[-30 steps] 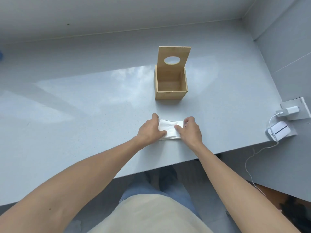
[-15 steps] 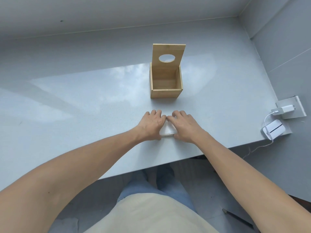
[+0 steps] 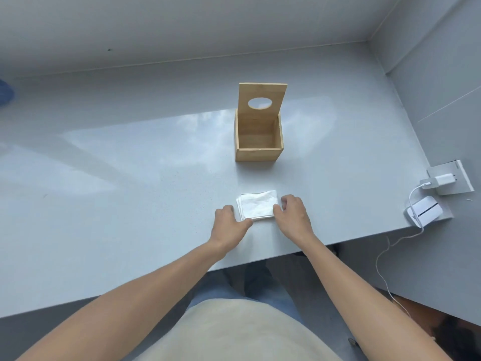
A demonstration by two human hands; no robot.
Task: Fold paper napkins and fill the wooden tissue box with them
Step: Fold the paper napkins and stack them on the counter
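A folded white paper napkin stack (image 3: 257, 205) lies flat on the grey table (image 3: 130, 183), near its front edge. My left hand (image 3: 229, 225) touches the stack's near left corner with thumb and fingertips. My right hand (image 3: 292, 217) pinches the stack's right edge. Beyond the napkins stands the wooden tissue box (image 3: 258, 138), its lid with an oval hole tipped upright at the back. The box's inside shows only bare wood.
At the right edge of the table a white charger (image 3: 440, 179) is plugged into a socket plate, its cable running to a small white device (image 3: 423, 211). Grey walls close off the back and right. A blue object (image 3: 5, 93) shows at the far left.
Both hands covered and pressed the napkin half a second ago; now they have slid apart to its left and right edges, exposing a square folded stack.
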